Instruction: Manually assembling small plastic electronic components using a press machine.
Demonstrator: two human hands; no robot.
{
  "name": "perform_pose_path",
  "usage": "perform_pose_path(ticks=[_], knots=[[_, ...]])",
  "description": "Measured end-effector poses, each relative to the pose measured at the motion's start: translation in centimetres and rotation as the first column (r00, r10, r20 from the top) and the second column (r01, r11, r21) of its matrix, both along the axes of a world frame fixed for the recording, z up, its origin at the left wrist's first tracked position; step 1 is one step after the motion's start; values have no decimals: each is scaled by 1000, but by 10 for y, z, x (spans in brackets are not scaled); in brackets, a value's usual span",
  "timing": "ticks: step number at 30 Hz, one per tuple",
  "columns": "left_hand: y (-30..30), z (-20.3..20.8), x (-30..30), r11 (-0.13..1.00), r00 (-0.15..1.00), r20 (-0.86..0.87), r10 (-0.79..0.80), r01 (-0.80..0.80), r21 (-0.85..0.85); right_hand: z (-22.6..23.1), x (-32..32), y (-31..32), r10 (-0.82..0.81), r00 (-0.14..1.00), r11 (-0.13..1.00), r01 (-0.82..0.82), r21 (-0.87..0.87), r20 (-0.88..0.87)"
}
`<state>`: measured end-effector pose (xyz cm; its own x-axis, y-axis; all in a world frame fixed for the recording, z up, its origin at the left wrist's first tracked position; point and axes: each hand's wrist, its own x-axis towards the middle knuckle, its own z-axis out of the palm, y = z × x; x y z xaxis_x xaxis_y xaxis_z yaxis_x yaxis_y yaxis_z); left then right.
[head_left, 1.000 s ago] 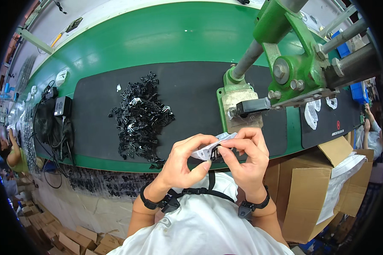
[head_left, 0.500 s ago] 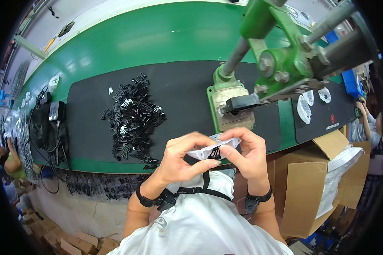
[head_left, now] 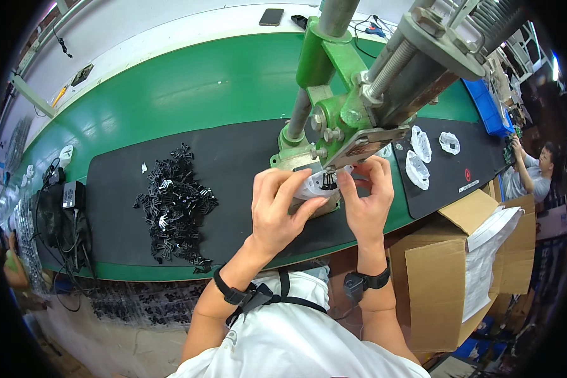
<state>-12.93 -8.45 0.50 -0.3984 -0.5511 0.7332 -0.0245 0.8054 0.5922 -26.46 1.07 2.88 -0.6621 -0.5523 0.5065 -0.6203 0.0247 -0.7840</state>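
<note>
Raised from the chest, both hands [head_left: 324, 201] now pinch the white part [head_left: 313, 185] under the green press [head_left: 334, 120].

Green workbench [head_left: 189, 94], cardboard boxes [head_left: 444, 283]

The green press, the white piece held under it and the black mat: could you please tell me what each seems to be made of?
The green press looks like painted cast metal: glossy green body, bare grey steel columns and threaded rod. The white piece, pinched by the left hand and right hand, seems thin, translucent plastic, though that is uncertain. The black mat looks like matte rubber or foam, flat and without shine.
</note>
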Motion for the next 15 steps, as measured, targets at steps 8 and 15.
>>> perform_pose_path(ticks=[8, 15], knots=[[1, -11, -8, 939, 976, -87, -197, 214, 269, 5, -2, 1, 8, 1000, 999, -8, 33, -10], [2, -19, -6, 887, 962, -154, -224, 266, 376, 31, -17, 22, -41, 998, 999, 41, -4, -52]])
